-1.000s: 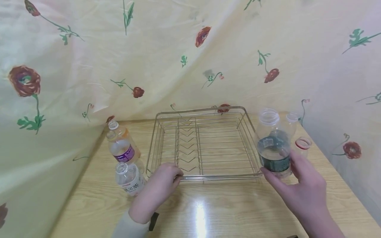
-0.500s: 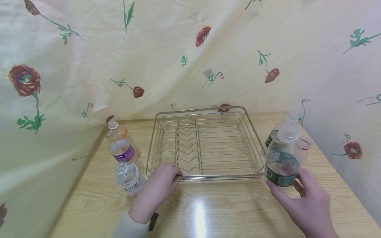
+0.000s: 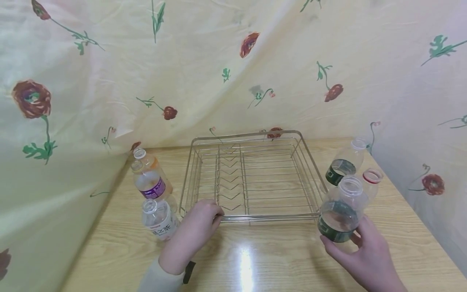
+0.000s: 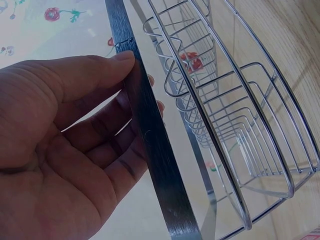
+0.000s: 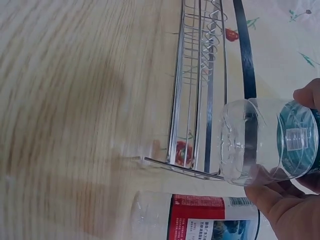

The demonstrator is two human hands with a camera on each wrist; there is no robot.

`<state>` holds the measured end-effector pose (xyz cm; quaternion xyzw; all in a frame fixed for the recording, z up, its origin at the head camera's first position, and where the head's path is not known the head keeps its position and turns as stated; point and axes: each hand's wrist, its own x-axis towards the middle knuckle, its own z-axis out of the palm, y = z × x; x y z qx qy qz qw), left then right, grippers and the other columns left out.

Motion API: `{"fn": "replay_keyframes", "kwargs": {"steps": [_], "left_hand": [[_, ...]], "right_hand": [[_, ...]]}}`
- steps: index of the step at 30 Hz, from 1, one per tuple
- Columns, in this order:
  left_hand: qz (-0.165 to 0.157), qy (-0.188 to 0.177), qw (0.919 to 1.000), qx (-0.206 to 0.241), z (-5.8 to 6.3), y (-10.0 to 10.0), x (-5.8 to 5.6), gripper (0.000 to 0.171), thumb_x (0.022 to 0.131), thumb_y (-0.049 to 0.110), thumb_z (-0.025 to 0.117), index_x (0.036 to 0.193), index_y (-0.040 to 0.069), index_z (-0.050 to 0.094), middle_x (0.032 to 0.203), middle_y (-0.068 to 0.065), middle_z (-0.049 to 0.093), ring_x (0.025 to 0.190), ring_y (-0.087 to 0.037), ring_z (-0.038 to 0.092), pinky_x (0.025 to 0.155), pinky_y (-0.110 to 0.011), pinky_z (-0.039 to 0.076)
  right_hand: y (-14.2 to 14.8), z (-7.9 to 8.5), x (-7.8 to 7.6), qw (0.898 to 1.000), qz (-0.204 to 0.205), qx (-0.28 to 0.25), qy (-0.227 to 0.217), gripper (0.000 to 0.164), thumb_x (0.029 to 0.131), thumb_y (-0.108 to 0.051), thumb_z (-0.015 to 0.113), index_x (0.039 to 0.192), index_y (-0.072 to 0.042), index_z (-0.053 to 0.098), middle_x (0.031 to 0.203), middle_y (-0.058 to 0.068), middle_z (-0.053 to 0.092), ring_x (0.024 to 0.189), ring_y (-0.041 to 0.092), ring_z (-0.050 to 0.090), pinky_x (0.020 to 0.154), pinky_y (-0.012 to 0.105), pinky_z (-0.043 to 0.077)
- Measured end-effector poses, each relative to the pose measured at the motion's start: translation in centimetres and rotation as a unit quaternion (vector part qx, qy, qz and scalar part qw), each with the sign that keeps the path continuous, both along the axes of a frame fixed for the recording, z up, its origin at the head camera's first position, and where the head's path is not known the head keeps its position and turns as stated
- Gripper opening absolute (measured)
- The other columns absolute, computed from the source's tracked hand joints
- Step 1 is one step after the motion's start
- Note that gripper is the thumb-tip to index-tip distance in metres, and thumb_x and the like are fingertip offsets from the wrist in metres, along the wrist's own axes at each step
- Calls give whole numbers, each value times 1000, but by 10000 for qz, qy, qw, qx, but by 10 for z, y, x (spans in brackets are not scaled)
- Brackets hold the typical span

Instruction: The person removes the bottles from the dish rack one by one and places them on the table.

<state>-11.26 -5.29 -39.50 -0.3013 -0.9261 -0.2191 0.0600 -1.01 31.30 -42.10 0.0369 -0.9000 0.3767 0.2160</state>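
My left hand grips the front rim of a metal wire dish rack. Seen from the left wrist, the thumb lies on the near face of the flat rim and the fingers curl behind it. A clear plastic bottle with a green label and no cap is in my right hand, thumb on one side and fingers on the other. It is by the rack's front right corner. In the right wrist view, the base of this bottle is higher than that of a red-labelled bottle.
Another green-labelled bottle stands right of the rack, near a bottle with a red neck ring. On the left are a purple-labelled bottle, an orange-tinted one and a white-labelled one. Floral cloth hangs behind.
My right hand has brought the green-labelled bottle toward me and lower, from beside the rack's right side to near its front right corner. The left hand stays on the rim.
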Motion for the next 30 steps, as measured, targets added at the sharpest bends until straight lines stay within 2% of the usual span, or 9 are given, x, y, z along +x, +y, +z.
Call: {"fn": "replay_keyframes", "kwargs": {"steps": [5, 8, 12, 18, 20, 22, 24, 26, 30], "left_hand": [[2, -57, 10000, 28, 0, 0, 0, 10, 83, -2, 79, 81, 8, 76, 80, 0, 68, 76, -17, 64, 72, -32, 58], [-3, -95, 9999, 50, 0, 0, 0, 9, 83, -2, 79, 81, 7, 76, 81, -1, 68, 77, -17, 64, 73, -33, 59], [5, -77, 9999, 73, 0, 0, 0, 10, 83, -2, 78, 81, 7, 76, 80, 0, 68, 77, -17, 64, 73, -33, 58], [-6, -41, 10000, 82, -1, -1, 0, 10, 83, -3, 78, 81, 7, 76, 80, -1, 68, 77, -18, 64, 73, -34, 58], [-13, -60, 9999, 91, 0, 0, 0, 10, 83, -3, 78, 81, 7, 76, 81, -1, 69, 77, -18, 64, 73, -34, 58], [-20, -81, 9999, 93, 0, -1, 0, 10, 83, -3, 78, 81, 7, 76, 81, -1, 69, 78, -18, 64, 74, -34, 58], [-12, -129, 9999, 101, 1, -1, 0, 10, 84, -2, 78, 81, 7, 77, 80, 0, 68, 77, -17, 64, 73, -33, 58], [0, -177, 9998, 107, 2, -1, 1, 10, 84, -2, 78, 82, 7, 77, 80, 1, 67, 76, -16, 63, 72, -32, 58], [41, -238, 9997, 103, 3, -1, 1, 9, 84, -2, 78, 82, 7, 77, 80, 1, 66, 76, -15, 62, 71, -31, 57]], "right_hand": [[3, -4, 0, 9998, -50, 110, -161, 88, 66, -9, 97, 143, -19, 54, 126, -4, 56, 111, -5, 51, 75, 17, 55], [5, -8, -1, 9996, -91, 93, -269, 86, 68, -10, 97, 142, -18, 54, 125, -4, 56, 111, -7, 49, 77, 15, 53], [9, -12, -1, 9994, -45, 32, -356, 87, 69, -12, 96, 144, -19, 53, 126, -2, 57, 112, -7, 49, 81, 4, 44], [16, -18, -2, 9977, -116, 185, -642, 84, 71, -19, 96, 143, -15, 52, 127, 2, 62, 108, -7, 51, 80, 6, 43], [19, -19, -2, 9962, -133, 205, -841, 85, 72, -23, 96, 144, -13, 51, 129, 7, 62, 111, 3, 56, 82, 14, 51], [20, -19, -2, 9940, -108, 175, -1071, 88, 74, -25, 95, 146, -12, 47, 131, 14, 61, 114, 20, 60, 85, 31, 58], [20, -20, -3, 9917, -81, 114, -1279, 90, 75, -27, 94, 148, -10, 45, 133, 19, 59, 116, 37, 59, 87, 50, 57], [21, -19, -4, 9898, -50, 58, -1419, 90, 76, -27, 93, 149, -8, 43, 134, 24, 57, 117, 47, 57, 87, 61, 50], [23, -21, -4, 9866, -61, 25, -1628, 86, 76, -29, 93, 146, -6, 47, 134, 26, 58, 118, 47, 56, 89, 58, 50]]}}
